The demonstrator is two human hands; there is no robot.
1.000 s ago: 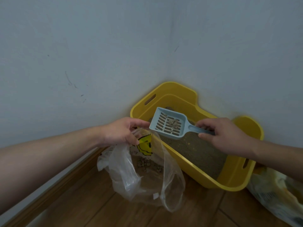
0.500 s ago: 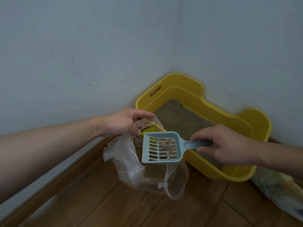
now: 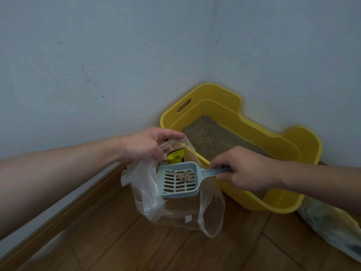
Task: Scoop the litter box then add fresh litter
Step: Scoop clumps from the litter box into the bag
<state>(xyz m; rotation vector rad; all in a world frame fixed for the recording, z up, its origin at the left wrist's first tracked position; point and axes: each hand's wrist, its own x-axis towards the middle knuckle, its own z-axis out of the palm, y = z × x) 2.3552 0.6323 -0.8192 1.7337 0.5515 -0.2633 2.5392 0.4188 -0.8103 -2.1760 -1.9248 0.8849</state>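
Note:
A yellow litter box (image 3: 220,106) with grey-brown litter (image 3: 211,137) stands in the room's corner. My right hand (image 3: 244,171) grips the handle of a pale blue slotted scoop (image 3: 177,180). The scoop is level over the mouth of a clear plastic bag (image 3: 211,208) and carries a small clump of litter. My left hand (image 3: 148,143) pinches the bag's top edge and holds it up beside the box. A yellow print shows on the bag near my left fingers.
Wooden floor (image 3: 136,241) spreads below the bag. A wooden baseboard (image 3: 58,214) runs along the left wall. A printed plastic bag (image 3: 330,225) lies on the floor at the right, beside the box.
The scoop has moved left and down, from above the litter box to over the bag's opening. My left hand keeps its hold on the bag.

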